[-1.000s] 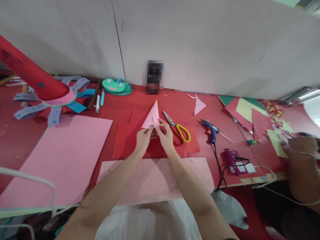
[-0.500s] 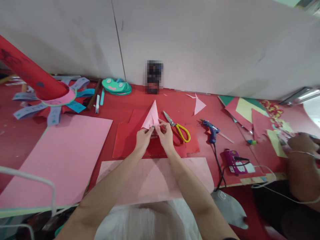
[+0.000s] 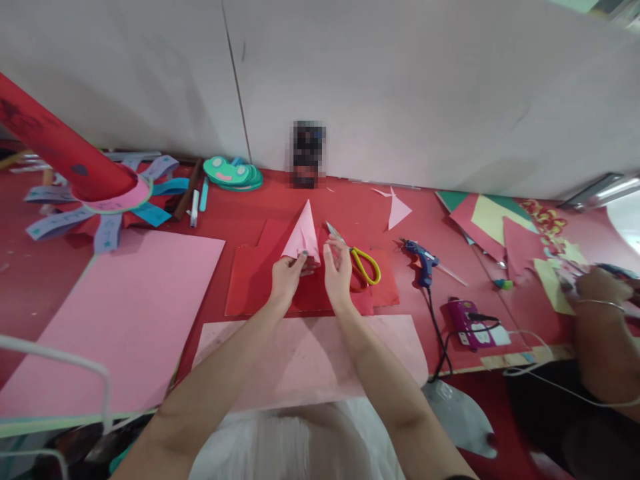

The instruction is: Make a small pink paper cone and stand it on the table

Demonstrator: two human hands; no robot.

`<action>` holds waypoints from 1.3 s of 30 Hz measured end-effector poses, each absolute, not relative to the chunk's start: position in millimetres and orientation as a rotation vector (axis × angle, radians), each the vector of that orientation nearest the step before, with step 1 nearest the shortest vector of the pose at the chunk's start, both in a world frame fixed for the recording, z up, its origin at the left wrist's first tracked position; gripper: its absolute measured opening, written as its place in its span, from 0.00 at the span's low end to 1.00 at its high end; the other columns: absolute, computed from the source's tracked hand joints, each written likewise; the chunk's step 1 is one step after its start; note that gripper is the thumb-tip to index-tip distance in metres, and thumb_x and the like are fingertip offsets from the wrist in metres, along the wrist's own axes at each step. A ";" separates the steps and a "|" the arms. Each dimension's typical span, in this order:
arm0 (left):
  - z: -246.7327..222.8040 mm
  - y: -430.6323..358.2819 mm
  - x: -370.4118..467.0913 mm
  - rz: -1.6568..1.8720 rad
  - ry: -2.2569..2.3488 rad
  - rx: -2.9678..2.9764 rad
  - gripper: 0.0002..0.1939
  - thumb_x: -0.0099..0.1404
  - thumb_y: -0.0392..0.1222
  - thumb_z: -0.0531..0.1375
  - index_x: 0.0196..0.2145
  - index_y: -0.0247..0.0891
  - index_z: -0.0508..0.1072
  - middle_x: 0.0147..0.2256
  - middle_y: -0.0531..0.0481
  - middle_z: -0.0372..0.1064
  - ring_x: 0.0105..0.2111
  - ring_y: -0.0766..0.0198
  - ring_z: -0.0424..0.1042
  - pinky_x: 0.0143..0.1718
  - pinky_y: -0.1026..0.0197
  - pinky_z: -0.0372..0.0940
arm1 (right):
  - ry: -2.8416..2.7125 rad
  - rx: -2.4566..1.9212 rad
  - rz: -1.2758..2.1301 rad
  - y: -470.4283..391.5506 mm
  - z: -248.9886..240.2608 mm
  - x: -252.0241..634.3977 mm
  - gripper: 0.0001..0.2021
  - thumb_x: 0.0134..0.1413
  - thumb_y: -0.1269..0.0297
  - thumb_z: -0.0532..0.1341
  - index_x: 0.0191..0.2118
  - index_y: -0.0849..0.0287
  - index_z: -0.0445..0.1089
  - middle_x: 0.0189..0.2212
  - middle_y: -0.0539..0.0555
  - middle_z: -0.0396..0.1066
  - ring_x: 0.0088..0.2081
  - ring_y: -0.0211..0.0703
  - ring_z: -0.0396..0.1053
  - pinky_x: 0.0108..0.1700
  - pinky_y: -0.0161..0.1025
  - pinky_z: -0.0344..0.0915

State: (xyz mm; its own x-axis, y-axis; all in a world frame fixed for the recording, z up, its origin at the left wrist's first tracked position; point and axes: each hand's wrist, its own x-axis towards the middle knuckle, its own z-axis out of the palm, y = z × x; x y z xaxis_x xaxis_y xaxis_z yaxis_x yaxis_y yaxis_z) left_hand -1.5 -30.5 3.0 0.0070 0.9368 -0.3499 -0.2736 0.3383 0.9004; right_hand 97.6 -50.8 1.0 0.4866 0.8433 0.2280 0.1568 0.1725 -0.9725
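A pink paper cone points away from me above the red card sheets. My left hand grips its lower edge, thumb on top and fingers underneath. Just right of the cone, my right hand is off the paper, its fingers curved and apart with nothing visible in them. Beside and partly behind that hand lie scissors with yellow handles, blades pointing away. A larger pale pink sheet lies between my forearms at the table's near edge.
A blue glue gun with a cord and a purple power strip lie right. Pink scraps sit behind. Left are a big pink sheet, green frog-face cutouts and a red tube. A co-worker's hand works far right.
My right hand has let go of the pink paper cone and moved slightly right, its fingers opening. My left hand still holds the cone, which has barely moved.
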 end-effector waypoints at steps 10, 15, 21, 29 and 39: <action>4.2 -28.2 -4.7 1.013 1.163 0.891 0.06 0.52 0.32 0.61 0.29 0.38 0.76 0.31 0.51 0.76 0.33 0.62 0.75 0.40 0.55 0.72 | -1.355 -1.362 0.700 -53.7 -1.4 106.3 0.25 0.50 0.70 0.55 0.57 0.53 0.59 0.60 0.55 0.57 0.63 0.47 0.51 0.63 0.51 0.50; 3.3 -31.4 -8.1 1.007 1.128 1.044 0.09 0.56 0.35 0.59 0.35 0.40 0.76 0.34 0.51 0.76 0.30 0.64 0.75 0.36 0.57 0.71 | -1.267 -1.434 0.623 -50.7 -3.7 106.4 0.16 0.55 0.67 0.53 0.49 0.54 0.68 0.53 0.55 0.67 0.57 0.45 0.61 0.59 0.48 0.57; 7.0 -37.2 -14.8 1.258 1.339 1.745 0.03 0.58 0.40 0.61 0.31 0.40 0.73 0.28 0.53 0.69 0.26 0.67 0.69 0.32 0.61 0.67 | -1.051 -1.459 0.699 -49.3 -2.2 108.4 0.14 0.53 0.66 0.53 0.44 0.58 0.69 0.46 0.56 0.72 0.48 0.44 0.70 0.50 0.44 0.66; 4.4 -22.8 -25.2 1.385 1.329 1.933 0.09 0.57 0.34 0.62 0.37 0.43 0.75 0.48 0.48 0.64 0.49 0.58 0.66 0.53 0.51 0.62 | -0.987 -1.448 0.803 -47.1 -12.2 107.9 0.16 0.48 0.67 0.55 0.45 0.58 0.66 0.42 0.57 0.72 0.45 0.45 0.70 0.48 0.46 0.67; 2.5 -19.2 -28.0 1.319 1.288 1.799 0.12 0.55 0.27 0.60 0.33 0.43 0.76 0.45 0.50 0.68 0.47 0.60 0.68 0.52 0.52 0.63 | -1.297 -1.386 0.464 -50.5 11.8 115.2 0.08 0.50 0.70 0.59 0.35 0.51 0.73 0.56 0.51 0.63 0.58 0.46 0.60 0.60 0.49 0.55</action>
